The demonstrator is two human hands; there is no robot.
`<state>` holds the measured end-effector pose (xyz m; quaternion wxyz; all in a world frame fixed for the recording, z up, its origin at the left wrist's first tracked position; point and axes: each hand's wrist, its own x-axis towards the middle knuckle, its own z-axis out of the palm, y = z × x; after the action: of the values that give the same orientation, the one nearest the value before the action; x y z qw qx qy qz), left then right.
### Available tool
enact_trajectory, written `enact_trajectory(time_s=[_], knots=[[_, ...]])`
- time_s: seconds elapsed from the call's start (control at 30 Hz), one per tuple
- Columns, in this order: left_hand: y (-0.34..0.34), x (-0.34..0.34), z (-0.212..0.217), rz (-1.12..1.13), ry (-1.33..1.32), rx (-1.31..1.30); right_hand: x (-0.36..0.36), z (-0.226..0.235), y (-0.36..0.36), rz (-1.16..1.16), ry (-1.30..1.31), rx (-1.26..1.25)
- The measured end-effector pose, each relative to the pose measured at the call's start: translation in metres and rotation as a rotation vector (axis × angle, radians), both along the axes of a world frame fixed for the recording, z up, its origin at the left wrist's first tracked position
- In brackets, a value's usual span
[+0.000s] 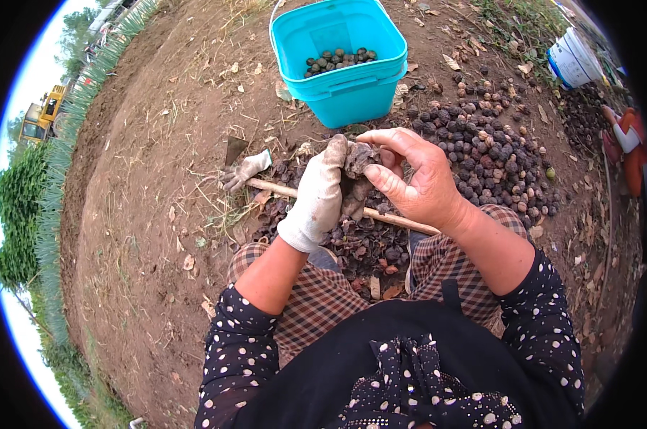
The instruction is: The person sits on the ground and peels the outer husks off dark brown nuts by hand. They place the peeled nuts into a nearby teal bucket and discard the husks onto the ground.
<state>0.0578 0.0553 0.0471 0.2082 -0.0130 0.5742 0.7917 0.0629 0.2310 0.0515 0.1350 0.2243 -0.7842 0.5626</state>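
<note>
So, looking down from the head view, I had both hands up in the middle of the frame working one dark, dirty nut husk [359, 159]. My left hand [316, 196], in a grubby white glove, was wrapped around its lower part, and my bare right hand [416, 179] pinched the top between thumb and fingers. Just below my hands a wooden stick [398, 219] lay across a heap of broken husks [366, 247] between my knees. To the right sat a big pile of dark round nuts [491, 154]. At the top centre stood a turquoise bucket [352, 93] with some nuts in it, and a spare glove [245, 170] lay on the dirt to the left.
</note>
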Motion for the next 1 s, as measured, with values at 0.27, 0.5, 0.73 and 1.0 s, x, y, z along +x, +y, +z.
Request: enact_trajectory(time_s=[0.27, 0.5, 0.73, 1.0], knots=[[-0.003, 0.001, -0.008, 0.141, 0.491, -0.267, 0.006, -0.011, -0.004, 0.11, -0.245, -0.213], [-0.002, 0.001, -0.018, 0.277, 0.613, -0.311, 0.009, -0.012, -0.015, 0.25, -0.541, -0.673], [-0.014, -0.003, -0.003, 0.168, 0.569, -0.329, 0.005, -0.014, -0.012, 0.395, -0.689, -0.841], [-0.115, -0.035, 0.002, -0.471, 0.409, -1.474, 0.009, -0.013, -0.014, 0.259, -0.424, 0.147]])
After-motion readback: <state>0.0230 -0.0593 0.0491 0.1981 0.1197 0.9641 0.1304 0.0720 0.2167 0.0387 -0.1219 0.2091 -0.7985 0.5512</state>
